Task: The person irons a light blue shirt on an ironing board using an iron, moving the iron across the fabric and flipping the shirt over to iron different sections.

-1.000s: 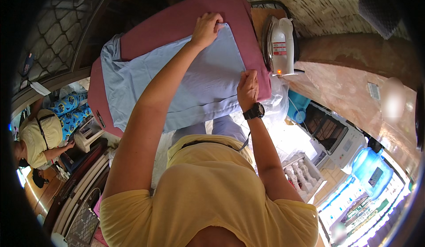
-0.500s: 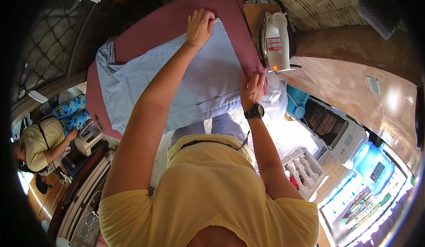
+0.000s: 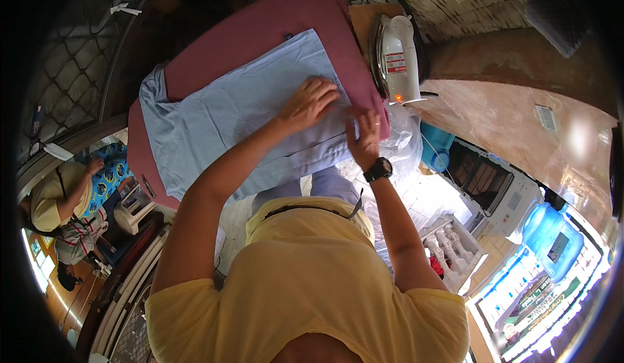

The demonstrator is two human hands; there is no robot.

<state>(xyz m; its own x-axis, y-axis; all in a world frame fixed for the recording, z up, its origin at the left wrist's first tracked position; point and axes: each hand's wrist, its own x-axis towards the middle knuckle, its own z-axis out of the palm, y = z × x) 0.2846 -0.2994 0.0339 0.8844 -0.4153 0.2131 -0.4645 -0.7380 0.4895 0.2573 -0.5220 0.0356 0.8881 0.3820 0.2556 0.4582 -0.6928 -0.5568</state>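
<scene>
A light blue cloth (image 3: 240,96) is spread over the maroon-covered ironing board (image 3: 266,22), bunched at its left end. My left hand (image 3: 311,105) hovers over or rests on the cloth's right part, its fingers loosely bent and slightly apart, with nothing seen in them. Close by, my right hand (image 3: 365,137), with a dark watch on the wrist, is at the cloth's right edge. Its thumb and fingers are spread and partly smeared. A white iron (image 3: 398,57) with a lit orange light stands upright at the board's right end.
A clear plastic bag (image 3: 401,143) hangs beyond the board's right end. Farther right are a blue container (image 3: 437,147), a white appliance (image 3: 500,194) and a blue water jug (image 3: 552,239). A white stool (image 3: 133,210) stands left, near a person in yellow, perhaps a reflection.
My left hand has let go of the cloth's far corner and come back toward me, nearer my right hand. My right hand has shifted slightly nearer, its fingers still spread.
</scene>
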